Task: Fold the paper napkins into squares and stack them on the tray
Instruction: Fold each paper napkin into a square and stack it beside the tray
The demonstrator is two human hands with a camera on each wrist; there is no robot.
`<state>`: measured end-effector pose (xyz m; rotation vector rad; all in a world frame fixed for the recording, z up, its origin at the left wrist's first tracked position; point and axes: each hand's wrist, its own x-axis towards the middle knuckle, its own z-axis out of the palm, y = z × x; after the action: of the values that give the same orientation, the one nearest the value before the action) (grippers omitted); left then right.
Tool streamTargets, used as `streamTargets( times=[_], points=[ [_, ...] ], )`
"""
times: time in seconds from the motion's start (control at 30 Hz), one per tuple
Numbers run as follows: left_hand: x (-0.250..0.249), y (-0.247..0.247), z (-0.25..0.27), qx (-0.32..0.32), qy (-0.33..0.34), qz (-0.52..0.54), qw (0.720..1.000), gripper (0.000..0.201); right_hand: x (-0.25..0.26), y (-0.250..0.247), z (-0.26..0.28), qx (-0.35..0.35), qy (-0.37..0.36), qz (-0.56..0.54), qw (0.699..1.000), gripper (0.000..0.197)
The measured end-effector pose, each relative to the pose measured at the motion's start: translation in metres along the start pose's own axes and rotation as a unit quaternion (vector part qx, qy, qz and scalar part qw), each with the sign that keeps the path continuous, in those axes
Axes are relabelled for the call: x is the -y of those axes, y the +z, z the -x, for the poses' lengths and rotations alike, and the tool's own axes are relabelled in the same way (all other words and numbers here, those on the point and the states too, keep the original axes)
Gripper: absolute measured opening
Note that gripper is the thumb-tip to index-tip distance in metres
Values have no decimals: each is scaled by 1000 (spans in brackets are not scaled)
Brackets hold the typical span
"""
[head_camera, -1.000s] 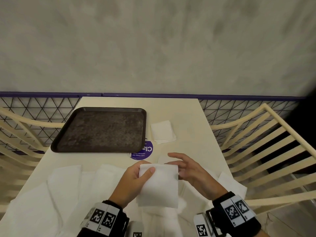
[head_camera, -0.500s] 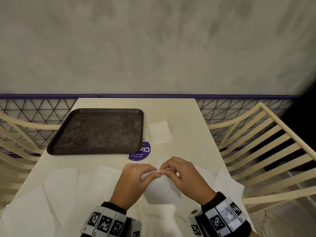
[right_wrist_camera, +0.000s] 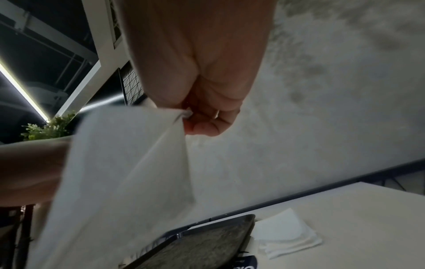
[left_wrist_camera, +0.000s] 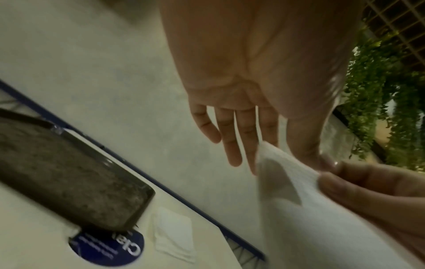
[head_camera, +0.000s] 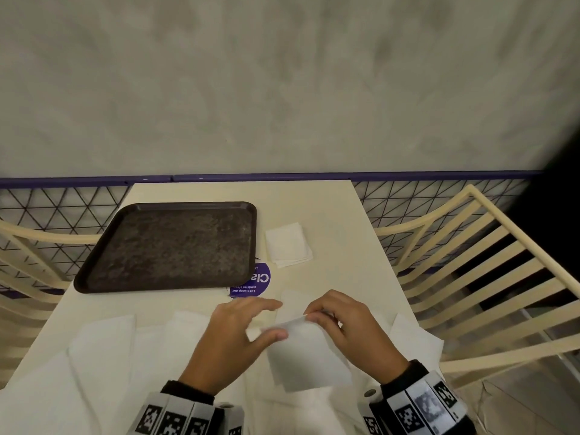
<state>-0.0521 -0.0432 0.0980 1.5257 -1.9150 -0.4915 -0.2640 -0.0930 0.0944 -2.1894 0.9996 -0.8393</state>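
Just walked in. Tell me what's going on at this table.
A person is folding paper napkins. The right hand pinches the top edge of a half-folded napkin, while the left hand, fingers straight, touches its other corner with the thumb. A small stack of folded napkins lies on the table beside the dark tray, which holds none yet. Unfolded napkins lie spread nearby.

Head view downward over table [head_camera: 329,215]; wrist views close, upward, sharing tray [head_camera: 175,246].
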Motion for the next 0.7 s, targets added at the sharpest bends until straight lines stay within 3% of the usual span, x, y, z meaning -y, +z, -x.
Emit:
streamTargets(
  times=[0.13, 0.2, 0.27, 0.33, 0.53, 0.63, 0.7],
  points=[
    [-8, 17, -6, 36, -24, 65, 997, 37, 7, 10, -1, 15, 22, -38, 999, 14],
    [-3, 19, -6, 12, -69, 88, 994, 9, 5, 12, 1, 30, 81, -74, 993, 13],
    [1, 17, -5, -32, -92, 117, 988, 19, -2, 13, 5, 49, 134, -89, 986, 23],
    [4, 17, -7, -56, -109, 135, 983, 26, -10, 12, 8, 44, 172, -110, 978, 17],
    [6, 39, -22, -55, -156, 175, 971, 22, -29, -2, 10, 11, 227, -142, 963, 8],
    [17, 55, -30, -64, -209, 188, 958, 13, -44, -15, 11, -47, 260, -110, 958, 14],
    [30, 69, -32, -34, -220, 152, 963, 19, -56, -26, 12, -107, 285, -104, 947, 14]
  ],
)
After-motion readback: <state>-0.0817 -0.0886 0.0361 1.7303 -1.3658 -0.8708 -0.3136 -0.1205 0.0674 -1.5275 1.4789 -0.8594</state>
